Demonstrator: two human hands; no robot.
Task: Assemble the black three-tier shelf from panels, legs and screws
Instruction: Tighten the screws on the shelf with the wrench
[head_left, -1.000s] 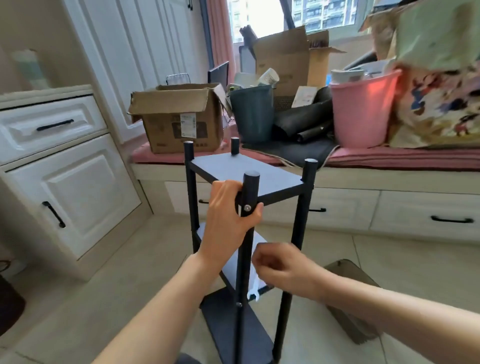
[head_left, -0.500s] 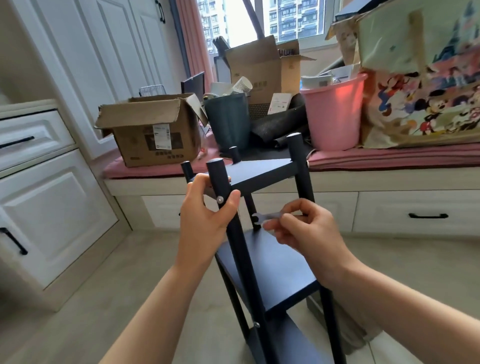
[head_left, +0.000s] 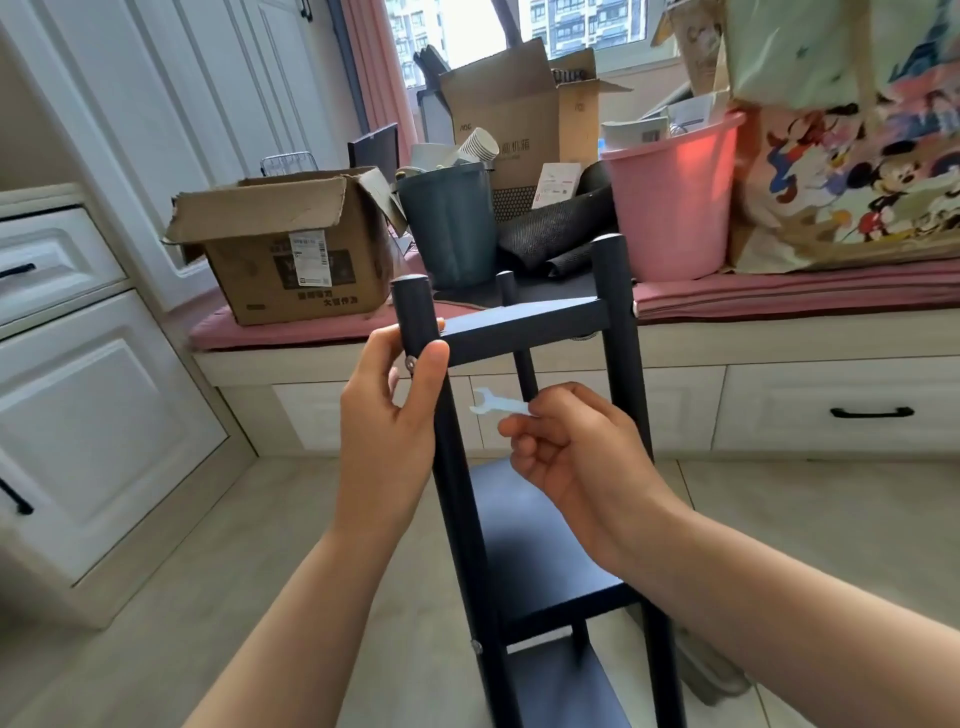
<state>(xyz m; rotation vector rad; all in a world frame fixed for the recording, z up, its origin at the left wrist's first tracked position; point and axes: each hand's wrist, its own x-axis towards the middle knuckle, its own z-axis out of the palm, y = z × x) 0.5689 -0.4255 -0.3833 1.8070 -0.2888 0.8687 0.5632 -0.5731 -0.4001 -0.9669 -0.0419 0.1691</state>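
The black three-tier shelf stands upright on the floor in front of me, all three panels fixed between its four round legs. My left hand grips the near left leg just below the top panel, thumb beside a silver screw. My right hand pinches a small flat silver wrench, its open jaw pointing left toward that leg, a short gap away from it. The middle panel shows below my hands; the bottom panel is partly cut off by the frame's lower edge.
Behind the shelf runs a window bench with a pink cushion, holding a torn cardboard box, a dark bin, a pink bucket and a printed bag. White cabinets line the left.
The view dropped lower and closer to the shelf's top. My right hand lifted the wrench from the middle tier up to just below the top panel. My left hand kept its grip on the leg.
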